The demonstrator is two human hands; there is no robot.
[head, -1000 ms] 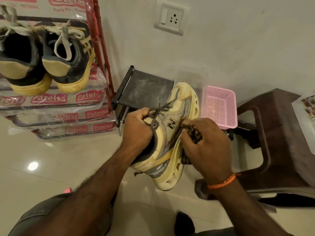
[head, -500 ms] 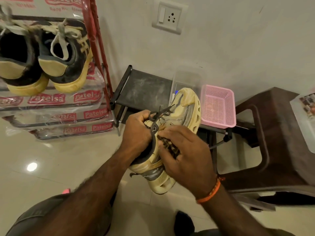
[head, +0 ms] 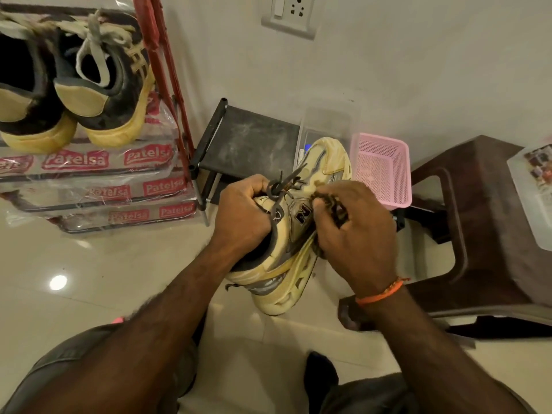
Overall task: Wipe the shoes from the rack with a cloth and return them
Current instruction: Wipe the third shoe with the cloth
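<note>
Two hands: both on one cream sneaker (head: 298, 258), held in the air above the tiled floor (head: 89, 279), between the knees and the low black stand (head: 248, 141).
Left hand (head: 242, 216): fingers curled over the sneaker's collar at the heel opening, gripping it; forearm comes up from lower left.
Right hand (head: 355, 231): back of hand to the camera, fingers bent and pressing a dark cloth (head: 334, 207) against the sneaker's side near the logo; orange thread band (head: 379, 294) on the wrist.
Sneaker pose: tilted, toe pointing away toward the wall, sole turned right; dark laces (head: 283, 186) loose at the top.
Cloth: mostly hidden under the fingers; it looks dark and patterned, but the view is too poor to say more.
Pink basket (head: 382, 168): perforated, just beyond the right hand, on the stand's right end; nothing visible inside.
Clear box (head: 325, 124): between stand top and basket, partly behind the sneaker's toe; a small white and blue item shows through its wall, kind unclear.
Shoe rack (head: 167, 85): red frame, upper left, shelves in clear printed wrap; a pair of black and yellow shoes (head: 101, 94) on its upper shelf, heels toward the camera.
Brown plastic stool (head: 493, 222): right side, a clear lidded container (head: 534, 189) on its top.
</note>
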